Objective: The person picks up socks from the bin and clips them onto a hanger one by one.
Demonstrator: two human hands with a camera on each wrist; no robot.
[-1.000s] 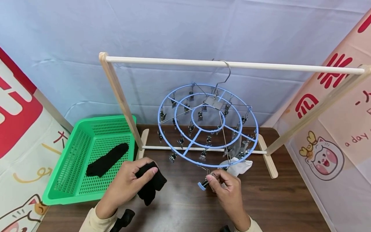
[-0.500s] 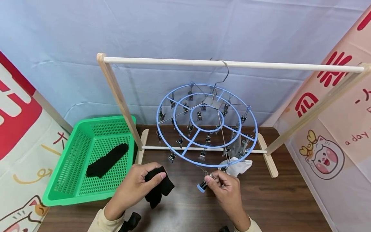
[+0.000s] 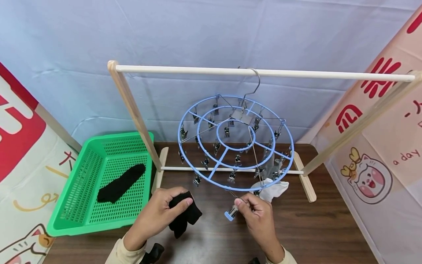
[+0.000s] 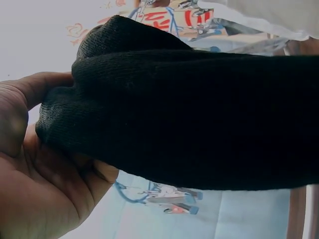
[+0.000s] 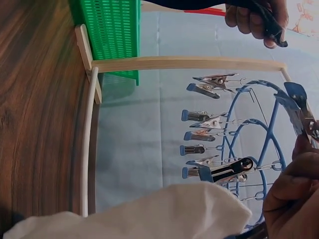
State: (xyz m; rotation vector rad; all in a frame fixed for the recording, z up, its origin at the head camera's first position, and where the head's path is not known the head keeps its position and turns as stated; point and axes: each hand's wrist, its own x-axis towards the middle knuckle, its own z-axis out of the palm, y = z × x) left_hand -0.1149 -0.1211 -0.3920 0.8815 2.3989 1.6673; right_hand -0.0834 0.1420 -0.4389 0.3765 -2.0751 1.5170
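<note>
My left hand [image 3: 161,212] holds a black sock [image 3: 187,213], thumb on top, its loose end hanging below. In the left wrist view the sock [image 4: 189,119] fills most of the picture. A short way to the right, my right hand [image 3: 258,216] pinches a metal clip [image 3: 232,212] with a blue tip. This clip hangs from the front edge of a round blue drying hanger [image 3: 226,149]. Seen from the right wrist, the clip [image 5: 301,109] points away from the fingers. A white sock [image 3: 273,190] and a grey sock [image 3: 271,167] hang at the hanger's right side.
A white rail [image 3: 184,69] on a wooden stand [image 3: 133,110] carries the hanger by its hook. Several other clips [image 3: 232,176] dangle around the rings. On the left, a green basket [image 3: 99,228] contains another black sock [image 3: 122,183]. Brown table [image 3: 329,227] underneath.
My left hand has moved right with the black sock, nearer the clip. The right hand stays nearly in place on the clip, which has turned slightly.
</note>
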